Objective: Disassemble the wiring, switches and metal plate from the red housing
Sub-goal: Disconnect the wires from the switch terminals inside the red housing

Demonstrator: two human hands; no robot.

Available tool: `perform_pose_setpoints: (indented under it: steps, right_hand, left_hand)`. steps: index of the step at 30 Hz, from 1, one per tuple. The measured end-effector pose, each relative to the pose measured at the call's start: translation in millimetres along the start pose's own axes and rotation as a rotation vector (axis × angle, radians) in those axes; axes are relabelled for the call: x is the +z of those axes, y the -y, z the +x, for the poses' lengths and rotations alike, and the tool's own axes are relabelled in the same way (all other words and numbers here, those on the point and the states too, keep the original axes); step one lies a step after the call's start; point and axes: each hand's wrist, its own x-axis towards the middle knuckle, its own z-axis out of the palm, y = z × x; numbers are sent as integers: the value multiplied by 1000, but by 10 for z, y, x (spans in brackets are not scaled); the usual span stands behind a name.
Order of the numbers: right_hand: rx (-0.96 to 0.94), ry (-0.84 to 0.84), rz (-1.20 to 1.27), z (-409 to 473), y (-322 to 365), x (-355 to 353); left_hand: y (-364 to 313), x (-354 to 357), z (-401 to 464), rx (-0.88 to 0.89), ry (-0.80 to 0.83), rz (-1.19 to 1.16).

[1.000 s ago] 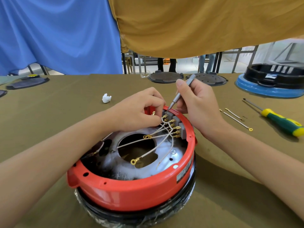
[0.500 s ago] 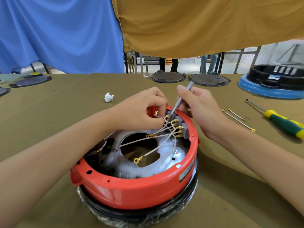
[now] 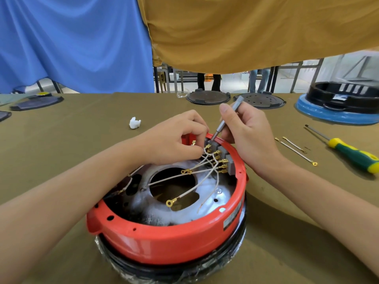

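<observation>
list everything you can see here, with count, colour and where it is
red housing: 1, red, centre of the table, on a black base
wires: several, white with brass terminals, inside the housing
switch blocks: a grey row, far inner wall of the housing
metal plate: 1, silver, floor of the housing
screwdriver: 1, green and yellow handle, table, right
loose wires: 2, pale with brass ends, table, left of the screwdriver
white wad: 1, table, left of centre
round plates: 2, dark, far table edge
blue-rimmed base: 1, black on blue, far right
curtains: 2, blue and mustard, behind
left hand: pinches a wire at the switches
right hand: holds a thin grey tool, tip at the switches
</observation>
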Motion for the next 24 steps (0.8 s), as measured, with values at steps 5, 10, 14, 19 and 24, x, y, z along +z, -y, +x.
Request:
perform_pose_setpoints:
  steps: [5, 10, 14, 19, 24]
  right_hand:
    - [57, -1, 25, 5, -7, -4]
    - [130, 33, 67, 11, -7, 16]
    - [60, -19, 47, 4, 20, 1]
    - [-16, -3, -28, 4, 39, -5]
    - [30, 25, -18, 29, 42, -16]
  left_hand:
    - [0, -5, 6, -8, 15, 8]
    - [-7, -10, 5, -13, 20, 7]
    - [-7, -10, 2, -12, 19, 7]
    - [-14, -2, -1, -10, 14, 1]
    - [-22, 7, -8, 9, -3, 15]
